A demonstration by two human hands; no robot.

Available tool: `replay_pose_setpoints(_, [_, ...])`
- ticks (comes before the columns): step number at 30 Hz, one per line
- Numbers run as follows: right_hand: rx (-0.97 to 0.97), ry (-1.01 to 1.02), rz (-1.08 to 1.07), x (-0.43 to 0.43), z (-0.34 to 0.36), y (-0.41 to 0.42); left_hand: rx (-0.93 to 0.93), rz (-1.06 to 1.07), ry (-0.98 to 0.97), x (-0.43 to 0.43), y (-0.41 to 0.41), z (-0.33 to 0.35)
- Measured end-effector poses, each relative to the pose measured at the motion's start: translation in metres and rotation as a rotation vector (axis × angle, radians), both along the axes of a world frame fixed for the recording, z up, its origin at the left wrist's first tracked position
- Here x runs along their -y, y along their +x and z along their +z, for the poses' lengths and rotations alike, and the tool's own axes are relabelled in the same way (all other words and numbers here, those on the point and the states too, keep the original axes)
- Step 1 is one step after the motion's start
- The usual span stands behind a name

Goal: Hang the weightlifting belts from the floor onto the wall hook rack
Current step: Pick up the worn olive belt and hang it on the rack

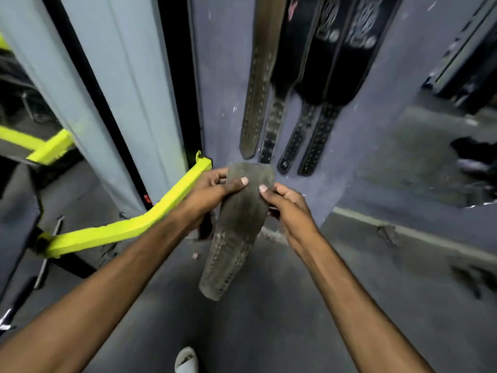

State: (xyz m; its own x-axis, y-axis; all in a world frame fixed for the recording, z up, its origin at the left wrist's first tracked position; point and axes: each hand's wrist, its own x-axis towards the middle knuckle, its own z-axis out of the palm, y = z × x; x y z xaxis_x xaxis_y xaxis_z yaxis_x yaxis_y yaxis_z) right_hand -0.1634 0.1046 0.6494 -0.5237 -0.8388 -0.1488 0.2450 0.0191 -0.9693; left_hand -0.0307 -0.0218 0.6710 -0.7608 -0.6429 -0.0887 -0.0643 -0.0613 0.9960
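I see both hands out in front of me, holding one worn belt between them, above the floor and just in front of the wall. The left hand has its grip clenched on the belt's broad upper end, thumb pressed flat on the near face and fingers curled round the left edge. The right hand pinches the right edge, its thumb tip on the face; that grip is closed on the belt too. The belt is dull grey-brown leather, scuffed and matte, wide at the top and tapering downward to a blunt tongue with rows of stitching or small holes along it. Its lower end hangs free and tilts toward my left.

On the wall beyond hang four more belts side by side: a brown belt of long, narrow leather with lines of punched holes, then three black belts, padded and wide in the middle, narrowing to studded or perforated straps with rounded tips. Where they hook on is out of view at the top.

The wall is painted a chalky blue-grey with chips. To the left stand pale grey padded panels, and a bright yellow metal bar with square edges runs at an angle near the floor. The floor is dark, rough and stained.
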Motion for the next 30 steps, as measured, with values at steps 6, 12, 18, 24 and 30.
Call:
replay_pose_setpoints(6, [-0.097,-0.202,-0.034,-0.031,0.176,0.027,-0.089,-0.060,-0.179,-0.036,0.026,0.183])
replay_pose_setpoints(12, [-0.170,-0.348,-0.113,-0.053,0.330,0.077,-0.225,-0.016,-0.320,-0.061,0.064,0.323])
replay_pose_setpoints(18, [-0.284,-0.452,-0.193,-0.072,0.439,0.130,-0.339,0.001,-0.413,-0.092,0.113,0.387])
replay_pose_setpoints(24, [-0.321,-0.568,-0.311,-0.099,0.505,0.156,-0.264,-0.071,-0.429,-0.137,0.146,0.343])
replay_pose_setpoints(30, [-0.371,-0.570,-0.368,-0.115,0.518,0.164,-0.224,-0.266,-0.503,-0.144,0.164,0.365])
